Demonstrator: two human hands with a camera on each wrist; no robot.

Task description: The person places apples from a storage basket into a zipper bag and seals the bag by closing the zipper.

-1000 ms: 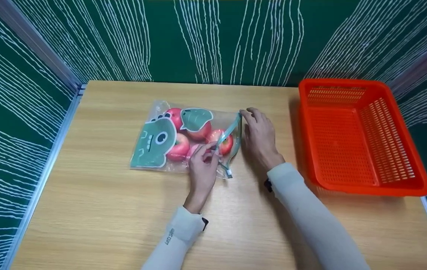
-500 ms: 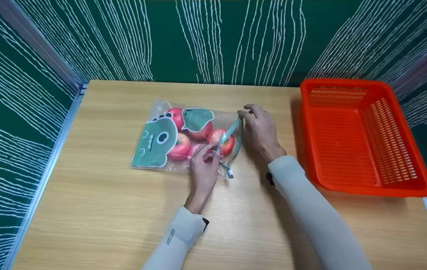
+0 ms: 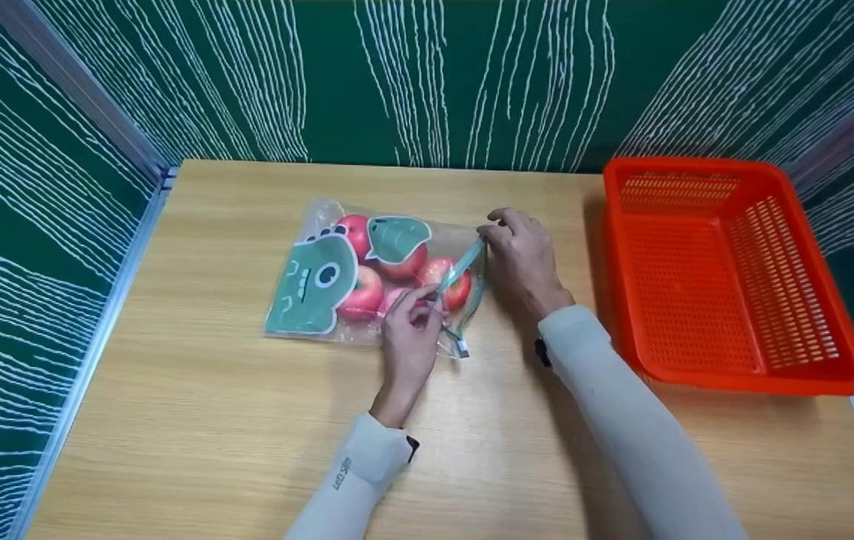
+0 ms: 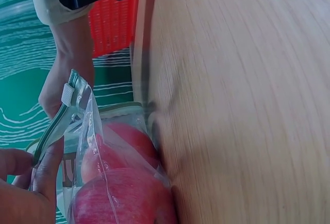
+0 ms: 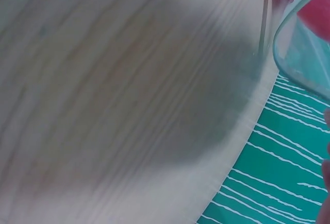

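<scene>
A clear slider zip bag (image 3: 326,285) with a green cartoon print lies on the table, its mouth facing right. Several red apples (image 3: 359,292) show through the plastic. Near the front end of the mouth, my left hand (image 3: 408,337) pinches the teal zip edge between thumb and fingers; the left wrist view shows this hand (image 4: 31,188) with the raised edge and its white slider (image 4: 67,94) beyond the fingertips. My right hand (image 3: 524,255) holds the far end of the same edge with bent fingers, its thumb hidden. The mouth gapes between its two edges.
An orange-red plastic basket (image 3: 626,300) with slotted walls stands to the right of my right arm. Wooden tabletop (image 3: 194,390) surrounds the bag. Green panels (image 3: 472,82) with white wavy lines rise behind the table and at both sides.
My right hand's fingers have shifted slightly at the bag's far corner. My left hand keeps its pinch, and the head view has drifted a little.
</scene>
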